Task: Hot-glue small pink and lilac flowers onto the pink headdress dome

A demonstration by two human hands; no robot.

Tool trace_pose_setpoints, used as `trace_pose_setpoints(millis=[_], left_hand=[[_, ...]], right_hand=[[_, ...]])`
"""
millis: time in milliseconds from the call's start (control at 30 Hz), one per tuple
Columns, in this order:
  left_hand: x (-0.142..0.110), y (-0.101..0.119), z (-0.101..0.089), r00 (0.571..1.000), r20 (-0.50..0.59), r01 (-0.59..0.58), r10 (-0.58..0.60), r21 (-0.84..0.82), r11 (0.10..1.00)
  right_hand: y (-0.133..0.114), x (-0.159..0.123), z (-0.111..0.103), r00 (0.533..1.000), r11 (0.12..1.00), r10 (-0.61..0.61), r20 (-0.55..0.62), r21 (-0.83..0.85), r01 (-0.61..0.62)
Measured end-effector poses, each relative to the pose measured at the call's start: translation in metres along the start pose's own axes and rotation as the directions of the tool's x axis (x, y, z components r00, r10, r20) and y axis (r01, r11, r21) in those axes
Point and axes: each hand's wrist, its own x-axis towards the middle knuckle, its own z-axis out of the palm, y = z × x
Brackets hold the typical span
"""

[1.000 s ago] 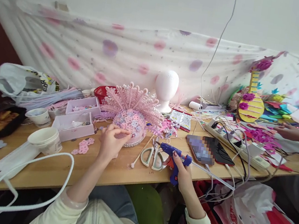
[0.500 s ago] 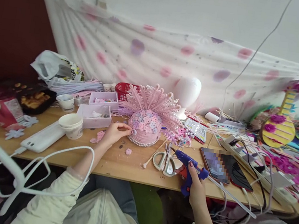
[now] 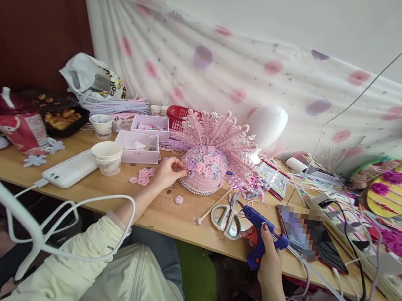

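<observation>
A pink cap-shaped headdress [image 3: 203,173] stands on the table, its dome covered in small pink and lilac flowers. Pearls ring its lower edge and pink fuzzy fronds fan out behind. My left hand [image 3: 168,172] is at the dome's left side, thumb and finger pinched on a small lilac flower [image 3: 189,173] against it; the fingers partly hide the flower. A blue glue gun [image 3: 260,233] is gripped in my right hand [image 3: 271,257], nozzle toward the headdress, a clear glue stick out of its back. Scissors [image 3: 228,219] lie open by the nozzle.
Loose pink flowers [image 3: 144,176] and one single flower [image 3: 178,199] lie near my left hand. Paper cups [image 3: 106,157], a white power bank [image 3: 71,172] and open boxes [image 3: 137,147] stand left. Phones [image 3: 294,228] and a power strip [image 3: 368,263] lie right. A white cable [image 3: 104,198] loops before my left forearm.
The view has swung slightly left, so things sit further right in the picture. My left hand has moved the small flower in against the dome's side. The right hand still holds the glue gun.
</observation>
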Motion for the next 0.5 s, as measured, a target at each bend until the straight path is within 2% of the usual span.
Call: trace_pose_setpoints(millis=[267, 433, 500], left_hand=[[-0.004, 0.001, -0.008, 0.997, -0.031, -0.060, 0.064, 0.103, 0.993], [-0.006, 0.005, -0.001, 0.996, -0.041, -0.075, 0.084, 0.198, 0.977], [-0.013, 0.009, -0.006, 0.994, -0.026, -0.100, 0.109, 0.234, 0.967]], right_hand=[[0.001, 0.003, -0.001, 0.993, 0.996, 0.088, -0.078, -0.007, -0.089], [0.010, 0.006, -0.007, 0.998, 0.999, 0.020, -0.064, -0.040, -0.023], [0.015, 0.009, -0.011, 1.000, 0.997, -0.006, -0.021, -0.073, 0.005]])
